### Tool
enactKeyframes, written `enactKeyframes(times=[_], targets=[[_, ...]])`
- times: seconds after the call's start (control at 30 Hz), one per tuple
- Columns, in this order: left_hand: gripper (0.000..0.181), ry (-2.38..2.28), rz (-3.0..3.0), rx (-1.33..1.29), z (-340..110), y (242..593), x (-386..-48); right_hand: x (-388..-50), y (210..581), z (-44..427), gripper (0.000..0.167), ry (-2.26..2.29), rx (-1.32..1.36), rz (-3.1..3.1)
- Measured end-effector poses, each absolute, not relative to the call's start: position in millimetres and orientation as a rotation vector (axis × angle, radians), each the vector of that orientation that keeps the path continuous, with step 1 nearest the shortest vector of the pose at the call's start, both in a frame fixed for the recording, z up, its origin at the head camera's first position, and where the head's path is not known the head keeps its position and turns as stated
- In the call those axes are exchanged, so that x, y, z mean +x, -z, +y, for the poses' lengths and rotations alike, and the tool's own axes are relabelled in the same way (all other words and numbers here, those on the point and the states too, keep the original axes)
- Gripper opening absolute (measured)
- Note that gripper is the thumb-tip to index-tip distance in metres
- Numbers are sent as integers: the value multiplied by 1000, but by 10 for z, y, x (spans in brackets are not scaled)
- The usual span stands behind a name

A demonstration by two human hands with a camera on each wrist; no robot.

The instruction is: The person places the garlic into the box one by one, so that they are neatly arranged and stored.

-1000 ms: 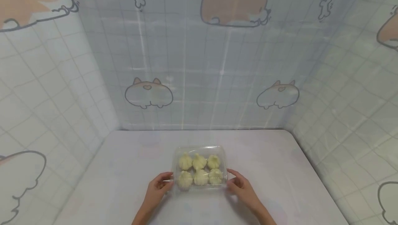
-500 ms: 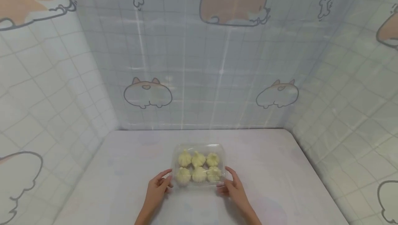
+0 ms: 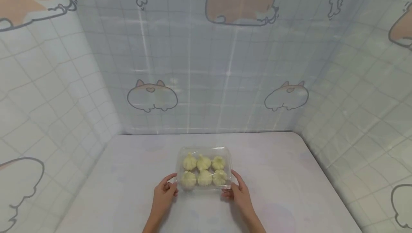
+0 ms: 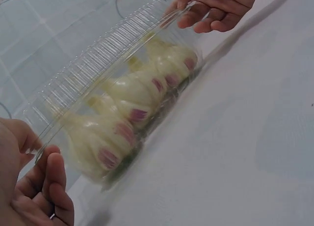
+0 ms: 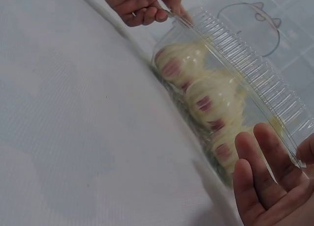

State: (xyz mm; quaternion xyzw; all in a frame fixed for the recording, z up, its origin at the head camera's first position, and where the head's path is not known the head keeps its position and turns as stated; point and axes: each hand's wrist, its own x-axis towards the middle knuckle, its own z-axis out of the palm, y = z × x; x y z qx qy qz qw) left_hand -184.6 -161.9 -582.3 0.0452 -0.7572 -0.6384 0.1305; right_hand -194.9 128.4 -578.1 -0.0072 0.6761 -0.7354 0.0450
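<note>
A clear plastic clamshell box (image 3: 206,187) with a ribbed lid holds several garlic bulbs (image 3: 204,177) in two rows. Purple patches mark the pale bulbs in both wrist views. My left hand (image 3: 163,195) pinches the rim at the box's left side, thumb above and fingers curled below in the left wrist view. At the opposite side, my right hand (image 3: 240,195) grips the rim with its thumb, other fingers extending along the front wall in the right wrist view. The lid is down. Whether the base touches the table or hovers just above it, I cannot tell.
A pale cloth-covered table (image 3: 289,176) lies under the box. Hanging sheets with a grid and cartoon dogs enclose it: a back wall (image 3: 206,58), a left wall (image 3: 58,83) and a right wall (image 3: 363,93).
The box has shifted slightly toward the back and left, with both hands on its sides. My right hand has moved inward, its fingers now reaching past the box's front right corner.
</note>
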Motion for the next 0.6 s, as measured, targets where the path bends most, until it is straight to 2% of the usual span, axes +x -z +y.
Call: enactKeyframes(times=[0.6], targets=[[33, 1905, -2145, 199, -1549, 5862, -1818, -1906, 5762, 1205, 53, 2352, 229, 1980]])
